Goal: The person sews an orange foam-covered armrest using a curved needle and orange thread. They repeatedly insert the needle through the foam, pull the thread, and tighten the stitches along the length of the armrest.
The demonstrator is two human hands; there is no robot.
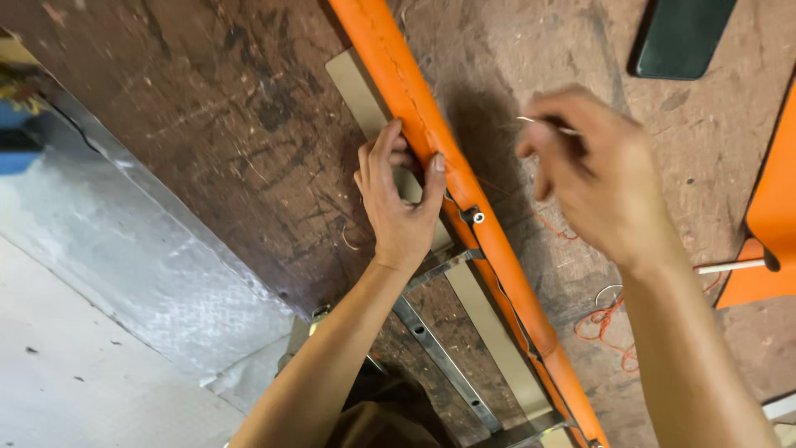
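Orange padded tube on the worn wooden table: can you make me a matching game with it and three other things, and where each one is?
Things:
1. long orange padded tube
2. dark green flat piece
3. loose orange thread
4. thin needle

Places:
A. at the top edge of the picture, on the right
B. pinched in the right hand
C. under the fingers of the left hand
D. lying in a tangle on the worn wooden table, by the right forearm

Pairs: 1-C, 2-A, 3-D, 4-B
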